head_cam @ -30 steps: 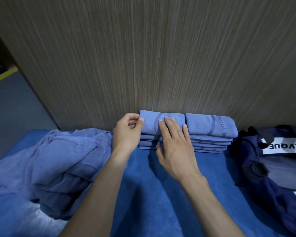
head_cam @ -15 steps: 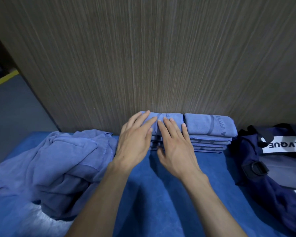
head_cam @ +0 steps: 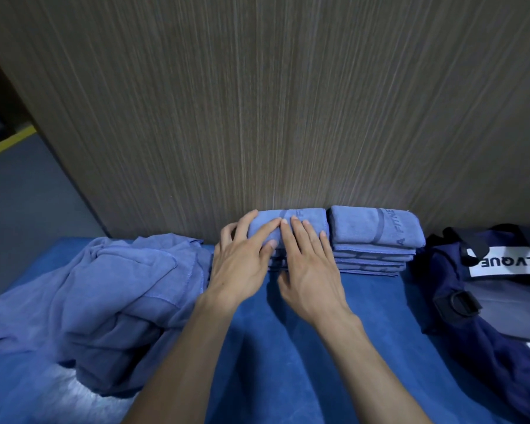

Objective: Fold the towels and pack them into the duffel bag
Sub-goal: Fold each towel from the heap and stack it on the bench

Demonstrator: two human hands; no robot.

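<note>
We see a blue worktop (head_cam: 288, 362) carrying a loose towel heap (head_cam: 104, 289) at left, two folded towel stacks (head_cam: 371, 240) along the wall, navy duffel bag (head_cam: 487, 301) at right.

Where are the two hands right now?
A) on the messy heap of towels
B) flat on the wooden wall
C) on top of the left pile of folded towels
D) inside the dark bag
C: the left hand and right hand lie with straight fingers on the left folded stack, beside the wooden wall.
</note>
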